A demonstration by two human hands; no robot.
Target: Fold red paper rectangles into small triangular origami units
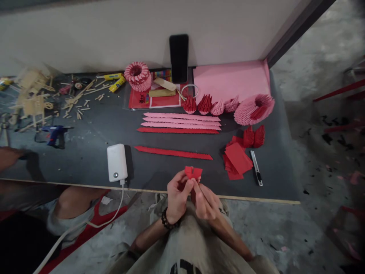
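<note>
Between my two hands, just above the table's front edge, is a small red piece of folded paper (194,172). My left hand (178,196), with a beaded bracelet at the wrist, pinches it from the left. Closed fingers of my right hand (205,201) grip its lower right side. Farther in lies a long red strip of folded paper (173,152), and behind that a row of pink strips (181,119) with one red strip. A stack of red paper rectangles (238,159) is to the right, near a box cutter (256,168).
At left are a white power bank (117,163) with a cable, a blue glue gun (55,134) and wooden sticks. Behind stand a phone (179,59), a pink-and-red folded-paper ring (138,76), pink sheets (234,78) and folded-paper bundles. Another person's hand (10,158) rests far left.
</note>
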